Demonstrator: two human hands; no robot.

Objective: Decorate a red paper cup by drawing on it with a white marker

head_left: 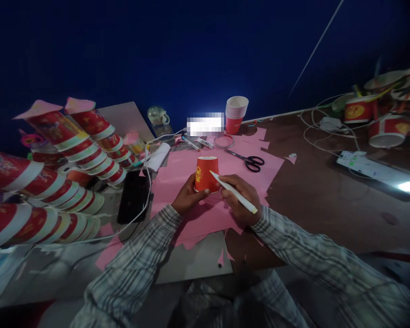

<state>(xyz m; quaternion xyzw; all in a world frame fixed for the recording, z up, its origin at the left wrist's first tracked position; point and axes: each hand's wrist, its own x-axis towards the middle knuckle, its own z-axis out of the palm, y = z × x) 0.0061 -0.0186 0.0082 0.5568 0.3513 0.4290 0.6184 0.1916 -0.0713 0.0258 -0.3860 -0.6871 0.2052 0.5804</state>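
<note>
A red paper cup (206,177) with yellow lettering on its left side stands upright in the grip of my left hand (188,195), whose thumb presses low on its front. My right hand (241,197) is closed round a white marker (238,196). The marker's tip reaches the cup's front, right of the lettering; whether it touches I cannot tell. Beneath both hands lie overlapping pink paper sheets (177,182). Black-handled scissors (251,162) rest on the paper beyond my right hand.
Stacked red-and-white cup towers (85,150) crowd the left, beside a black phone (133,197) and a white cable. A nested cup stack (236,114) stands at the back. On the right are a power strip (372,168) and cups (387,130) holding tools. A bottle (159,119) stands behind.
</note>
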